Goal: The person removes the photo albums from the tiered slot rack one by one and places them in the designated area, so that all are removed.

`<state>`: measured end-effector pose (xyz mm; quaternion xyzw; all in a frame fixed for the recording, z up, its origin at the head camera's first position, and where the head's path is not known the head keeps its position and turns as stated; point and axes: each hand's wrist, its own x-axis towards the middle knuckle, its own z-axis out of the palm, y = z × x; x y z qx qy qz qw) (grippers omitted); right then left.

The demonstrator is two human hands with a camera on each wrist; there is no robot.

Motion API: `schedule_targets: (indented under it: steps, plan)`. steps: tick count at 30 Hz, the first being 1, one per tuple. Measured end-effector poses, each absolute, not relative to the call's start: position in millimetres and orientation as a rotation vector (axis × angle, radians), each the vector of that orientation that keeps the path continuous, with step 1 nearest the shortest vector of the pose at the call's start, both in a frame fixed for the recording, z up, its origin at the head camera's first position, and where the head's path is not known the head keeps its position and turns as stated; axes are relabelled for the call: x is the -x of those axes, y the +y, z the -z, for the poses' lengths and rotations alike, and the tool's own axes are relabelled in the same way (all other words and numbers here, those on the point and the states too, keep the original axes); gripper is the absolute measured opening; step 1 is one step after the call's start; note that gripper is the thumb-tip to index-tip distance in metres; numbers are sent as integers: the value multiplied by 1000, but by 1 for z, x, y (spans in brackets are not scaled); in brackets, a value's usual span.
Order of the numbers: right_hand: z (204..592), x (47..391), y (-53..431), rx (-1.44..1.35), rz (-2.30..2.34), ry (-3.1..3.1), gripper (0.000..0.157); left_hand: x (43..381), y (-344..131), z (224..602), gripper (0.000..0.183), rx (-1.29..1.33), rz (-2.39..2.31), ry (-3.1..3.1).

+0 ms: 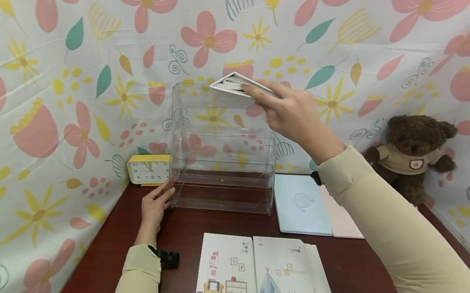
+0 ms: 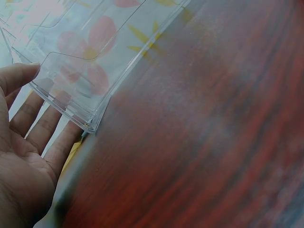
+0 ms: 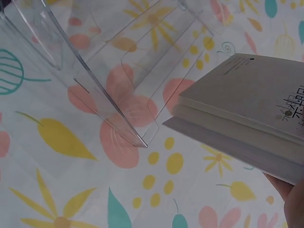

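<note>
My right hand (image 1: 290, 110) grips a small white book (image 3: 237, 95) and holds it up, tilted, over the upper right of a clear acrylic tiered rack (image 1: 224, 205). In the right wrist view the book's covers and page edges show near the rack's clear edge (image 3: 137, 142). My left hand (image 1: 157, 206) is at the rack's lower left side. In the left wrist view, its fairly straight fingers (image 2: 35, 121) lie along the outside of the clear side panel (image 2: 90, 90), with the thumb at the edge.
Two white illustrated books (image 1: 226, 277) lie side by side at the front. A light blue notebook (image 1: 301, 206) and a pink one (image 1: 342, 216) lie right of the rack. A yellow clock (image 1: 150, 169) stands at the left, a brown teddy bear (image 1: 414, 154) at the right. Patterned cloth (image 1: 200, 4) hangs behind.
</note>
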<state>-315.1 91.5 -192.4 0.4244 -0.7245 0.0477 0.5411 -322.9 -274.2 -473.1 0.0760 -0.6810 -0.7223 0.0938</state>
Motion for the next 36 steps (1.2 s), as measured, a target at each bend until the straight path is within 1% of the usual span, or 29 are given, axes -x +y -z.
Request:
schedule_targets:
  steps: [3, 10, 15, 23, 36]
  plan:
    - [196, 309, 94, -1002, -165, -1689, 43, 323, -275, 473, 51, -226, 2148, -2021]
    - [207, 291, 105, -947, -266, -1635, 37, 322, -273, 470, 53, -222, 2148, -2019]
    - [223, 279, 116, -894, -345, -1601, 33, 320, -272, 468, 54, -228, 2149, -2022]
    - [253, 262, 131, -833, -475, -1595, 37, 318, -274, 469, 53, -197, 2157, -2010]
    - [274, 250, 139, -823, -532, -1583, 41, 319, -272, 470, 53, -194, 2133, -2034]
